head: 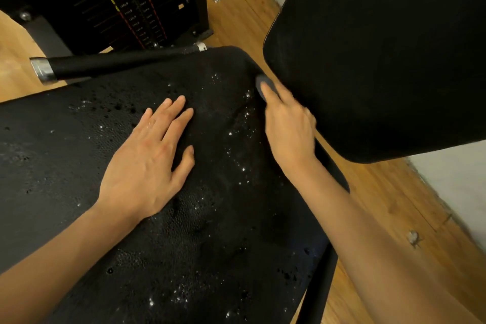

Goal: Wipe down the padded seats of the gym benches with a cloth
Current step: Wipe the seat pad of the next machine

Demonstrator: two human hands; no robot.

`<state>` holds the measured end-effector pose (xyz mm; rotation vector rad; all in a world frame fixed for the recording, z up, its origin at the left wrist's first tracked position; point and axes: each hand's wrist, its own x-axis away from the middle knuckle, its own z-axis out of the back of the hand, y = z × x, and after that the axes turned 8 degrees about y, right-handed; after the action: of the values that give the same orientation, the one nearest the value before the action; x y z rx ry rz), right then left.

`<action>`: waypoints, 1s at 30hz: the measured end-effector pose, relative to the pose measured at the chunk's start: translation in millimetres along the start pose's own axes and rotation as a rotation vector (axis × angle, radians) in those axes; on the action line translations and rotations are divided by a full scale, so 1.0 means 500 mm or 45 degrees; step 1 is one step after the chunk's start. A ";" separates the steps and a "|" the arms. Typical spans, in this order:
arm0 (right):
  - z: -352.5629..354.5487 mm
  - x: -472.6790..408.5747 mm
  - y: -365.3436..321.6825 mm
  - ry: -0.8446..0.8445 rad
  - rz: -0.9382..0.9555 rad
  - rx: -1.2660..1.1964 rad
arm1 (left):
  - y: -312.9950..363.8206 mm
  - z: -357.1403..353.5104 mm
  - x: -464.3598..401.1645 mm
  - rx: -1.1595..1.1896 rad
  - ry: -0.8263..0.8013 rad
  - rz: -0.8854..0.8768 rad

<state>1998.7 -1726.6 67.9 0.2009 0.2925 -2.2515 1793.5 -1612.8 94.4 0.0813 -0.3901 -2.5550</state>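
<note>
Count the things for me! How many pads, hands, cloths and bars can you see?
Pads: 2, the seat and the backrest
Hands: 2, left hand and right hand
Cloths: 1, the cloth
Bars: 1, the bar
Total: 6

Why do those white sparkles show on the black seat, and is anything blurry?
Head view: sparkles are light glinting off droplets on the black padded seat; the right hand pressing the small grey cloth is slightly motion-blurred; the left hand looks sharp.
</note>
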 end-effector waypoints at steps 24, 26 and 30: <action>0.034 0.089 -0.029 -0.040 0.161 -0.321 | 0.004 0.001 0.001 -0.020 0.023 0.005; 0.039 0.097 -0.021 -0.031 0.210 -0.331 | 0.003 0.003 0.001 -0.027 0.029 0.011; -0.045 -0.051 -0.065 -0.006 0.072 -0.320 | 0.001 -0.002 0.001 -0.026 0.032 0.001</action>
<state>1990.9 -1681.4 57.2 0.0700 0.5559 -2.1357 1793.6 -1613.8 93.5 0.1057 -0.3538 -2.5540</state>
